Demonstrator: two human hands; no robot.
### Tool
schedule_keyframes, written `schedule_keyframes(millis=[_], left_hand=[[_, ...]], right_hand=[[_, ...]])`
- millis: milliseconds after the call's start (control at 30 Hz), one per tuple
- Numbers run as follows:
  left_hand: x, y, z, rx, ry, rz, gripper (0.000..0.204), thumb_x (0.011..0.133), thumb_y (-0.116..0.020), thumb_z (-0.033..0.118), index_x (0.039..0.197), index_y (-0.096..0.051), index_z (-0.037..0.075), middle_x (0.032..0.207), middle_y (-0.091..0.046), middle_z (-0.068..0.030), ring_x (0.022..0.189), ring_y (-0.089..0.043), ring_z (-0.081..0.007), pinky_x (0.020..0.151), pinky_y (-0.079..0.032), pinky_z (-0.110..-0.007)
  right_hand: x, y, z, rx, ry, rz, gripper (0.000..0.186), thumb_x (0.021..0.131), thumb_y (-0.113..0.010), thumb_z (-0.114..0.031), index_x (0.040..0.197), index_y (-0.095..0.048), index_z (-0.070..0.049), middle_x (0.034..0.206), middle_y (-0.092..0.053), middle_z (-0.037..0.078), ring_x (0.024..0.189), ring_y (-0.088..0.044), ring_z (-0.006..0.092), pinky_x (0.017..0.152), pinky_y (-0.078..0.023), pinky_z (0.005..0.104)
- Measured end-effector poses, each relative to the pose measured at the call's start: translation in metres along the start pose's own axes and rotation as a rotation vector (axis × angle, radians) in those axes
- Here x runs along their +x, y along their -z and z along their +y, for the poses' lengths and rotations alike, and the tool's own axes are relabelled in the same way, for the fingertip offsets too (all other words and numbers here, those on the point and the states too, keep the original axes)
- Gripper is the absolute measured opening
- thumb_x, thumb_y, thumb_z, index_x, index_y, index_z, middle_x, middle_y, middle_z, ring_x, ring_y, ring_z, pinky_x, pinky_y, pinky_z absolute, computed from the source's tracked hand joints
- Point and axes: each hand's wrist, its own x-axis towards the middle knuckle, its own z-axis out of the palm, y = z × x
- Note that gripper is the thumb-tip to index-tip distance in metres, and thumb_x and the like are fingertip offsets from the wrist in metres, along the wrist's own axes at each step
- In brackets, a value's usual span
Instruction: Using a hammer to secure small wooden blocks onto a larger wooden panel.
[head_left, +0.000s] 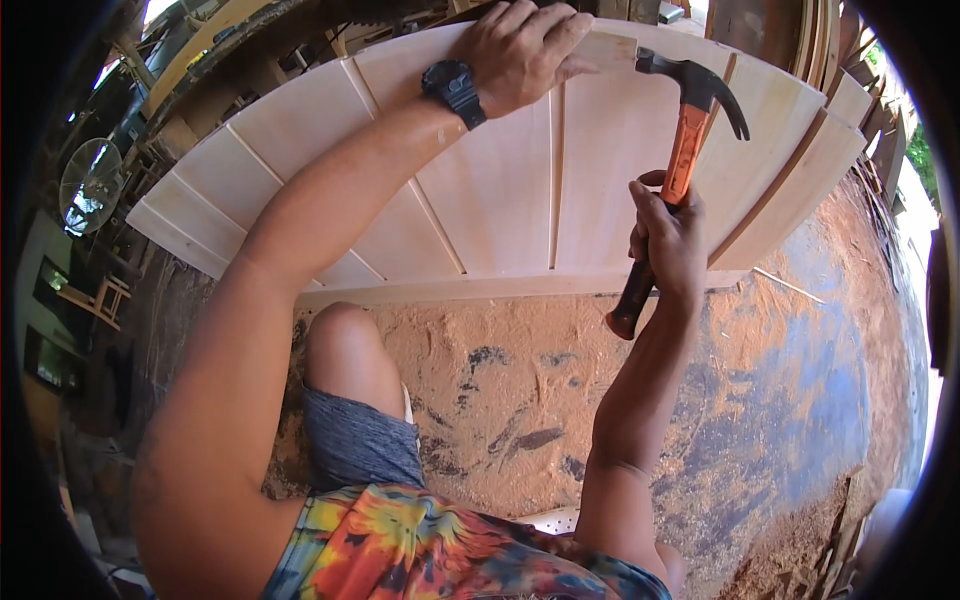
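My right hand [672, 235] is closed around the dark grip of a claw hammer [685, 150] with a black head and an orange and black handle. The hammer's striking face lies at the upper part of a pale wooden panel [490, 190], next to a short light strip of wood [612, 50]. My left hand [520, 55], with a black watch on its wrist, is curled over the panel's top edge. Its thumb points toward the hammer head. Whether the hammer touches the strip, I cannot tell. Narrow grooves run down the panel between its boards.
Sawdust covers the dark, bluish floor [790, 370] under the panel. My bent knee [342, 335] is close to the panel's lower edge. A round fan [90, 185] and a small wooden stool [100, 300] stand at the left. Timber boards [820, 45] lean at the upper right.
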Motion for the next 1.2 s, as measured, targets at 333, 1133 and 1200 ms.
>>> schedule_keyframes(millis=[333,1133,1200], left_hand=[[-0.003,0.006,-0.004,0.043,-0.012,0.087,0.048,0.083,-0.072,0.034,0.117,-0.06,0.002,0.111,-0.064,-0.0148,0.096,-0.061,-0.0321,0.083,-0.048,-0.043],[-0.305,-0.061,0.409,-0.627,1.466,-1.175,0.041,0.08,-0.066,0.018,0.113,-0.056,-0.002,0.127,-0.053,-0.0202,0.115,-0.054,-0.0379,0.097,-0.046,-0.045],[-0.303,-0.062,0.404,-0.511,1.743,-1.14,0.046,0.079,-0.069,0.021,0.116,-0.055,-0.003,0.127,-0.053,-0.0195,0.116,-0.053,-0.0381,0.099,-0.045,-0.047]], right_hand=[[-0.008,0.007,0.011,-0.121,0.042,0.012,0.025,0.092,-0.067,-0.014,0.108,-0.059,0.004,0.054,-0.048,-0.002,0.04,-0.046,0.0076,0.04,-0.036,0.0237],[-0.11,0.11,0.223,-0.013,-0.603,0.406,0.022,0.089,-0.071,-0.015,0.099,-0.059,0.001,0.064,-0.053,0.001,0.044,-0.052,0.0113,0.04,-0.043,0.0265],[-0.109,0.12,0.226,-0.024,-0.561,0.407,0.022,0.089,-0.071,-0.015,0.099,-0.059,0.001,0.064,-0.054,0.002,0.045,-0.053,0.012,0.041,-0.043,0.0266]])
